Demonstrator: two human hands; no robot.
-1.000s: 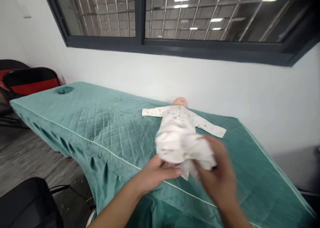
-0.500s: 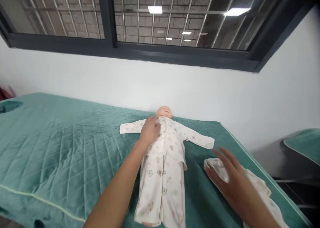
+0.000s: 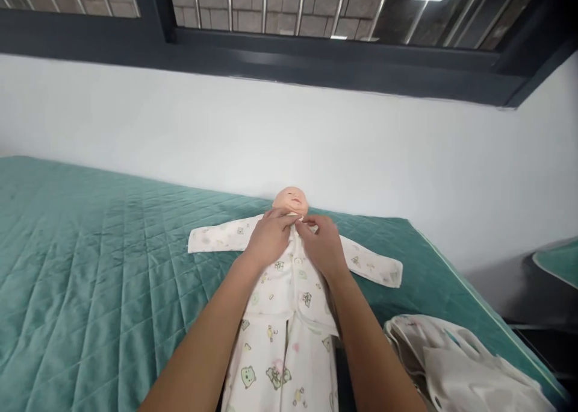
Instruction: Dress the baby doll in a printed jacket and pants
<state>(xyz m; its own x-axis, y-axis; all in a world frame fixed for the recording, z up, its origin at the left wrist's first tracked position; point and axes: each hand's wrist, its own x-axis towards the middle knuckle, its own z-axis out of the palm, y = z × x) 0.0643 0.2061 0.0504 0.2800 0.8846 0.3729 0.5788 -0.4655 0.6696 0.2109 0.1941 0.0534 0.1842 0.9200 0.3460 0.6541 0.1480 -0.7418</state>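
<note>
A baby doll (image 3: pixel 291 200) lies on its back on a green quilted bed cover (image 3: pixel 112 267), its head toward the wall. It wears a white printed baby shirt (image 3: pixel 275 291) and matching printed trousers (image 3: pixel 257 364), with both sleeves spread sideways. At the neck, my left hand (image 3: pixel 272 234) pinches the shirt's collar edge from the left. My right hand (image 3: pixel 321 243) meets it there from the right, its fingers closed on the other side of the collar. The fingertips nearly touch, and any fastener between them is hidden.
A crumpled white cloth or garment (image 3: pixel 465 364) lies at the bed's right edge. Behind the bed rises a white wall (image 3: pixel 226 135) with a dark-framed, barred window (image 3: pixel 293 56). Past a gap on the right is another green surface (image 3: pixel 560 262).
My right hand has moved from above the crumpled cloth to the doll's collar, beside my left hand. My view has come closer to the doll.
</note>
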